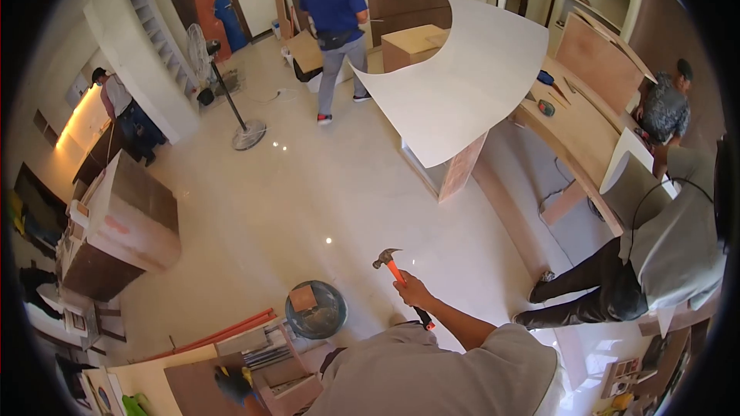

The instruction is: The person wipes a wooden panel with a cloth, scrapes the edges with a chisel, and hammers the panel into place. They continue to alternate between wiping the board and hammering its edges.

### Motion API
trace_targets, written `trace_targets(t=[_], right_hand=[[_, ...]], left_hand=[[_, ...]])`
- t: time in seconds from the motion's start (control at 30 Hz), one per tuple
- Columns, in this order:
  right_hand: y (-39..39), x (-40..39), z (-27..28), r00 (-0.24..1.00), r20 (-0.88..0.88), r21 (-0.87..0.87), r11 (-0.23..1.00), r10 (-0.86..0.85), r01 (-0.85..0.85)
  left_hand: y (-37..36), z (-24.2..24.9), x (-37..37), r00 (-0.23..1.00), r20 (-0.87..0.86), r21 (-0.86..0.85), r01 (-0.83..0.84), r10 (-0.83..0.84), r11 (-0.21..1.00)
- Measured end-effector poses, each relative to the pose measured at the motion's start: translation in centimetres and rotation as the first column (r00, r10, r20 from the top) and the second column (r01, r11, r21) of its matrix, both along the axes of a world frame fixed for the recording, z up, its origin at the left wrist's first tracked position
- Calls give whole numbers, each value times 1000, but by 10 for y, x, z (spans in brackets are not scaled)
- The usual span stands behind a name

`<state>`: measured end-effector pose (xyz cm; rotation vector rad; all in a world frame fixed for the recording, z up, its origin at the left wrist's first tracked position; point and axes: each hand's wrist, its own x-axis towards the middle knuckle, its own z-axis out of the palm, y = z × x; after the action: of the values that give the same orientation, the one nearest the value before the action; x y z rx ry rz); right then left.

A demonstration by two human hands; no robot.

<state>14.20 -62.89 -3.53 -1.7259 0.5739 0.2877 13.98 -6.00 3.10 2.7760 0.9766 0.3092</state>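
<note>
My right hand [415,293] is closed around the handle of a claw hammer [395,268] with an orange and black grip. The metal head points up and away from me, above the glossy floor, and the handle's lower end comes down close to my grey shirt. Below and left of the hammer, a round dark tub [330,316] stands on the floor with a square brown piece [303,298] at its top. My left hand is out of view.
A large white sheet [470,69] lies across a wooden frame ahead. Right of it stands a long workbench [574,127] with tools. A person in grey [671,223] stands close on my right; other people work farther off. A pedestal fan [231,100] and low cabinet [127,223] stand left.
</note>
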Motion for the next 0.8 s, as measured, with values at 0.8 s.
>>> trace_targets(t=[0.8], right_hand=[[78,83,17,698,-125,200,707,705,-678]], left_hand=[[-173,-32,-293,842,121,25,-532,526,846]])
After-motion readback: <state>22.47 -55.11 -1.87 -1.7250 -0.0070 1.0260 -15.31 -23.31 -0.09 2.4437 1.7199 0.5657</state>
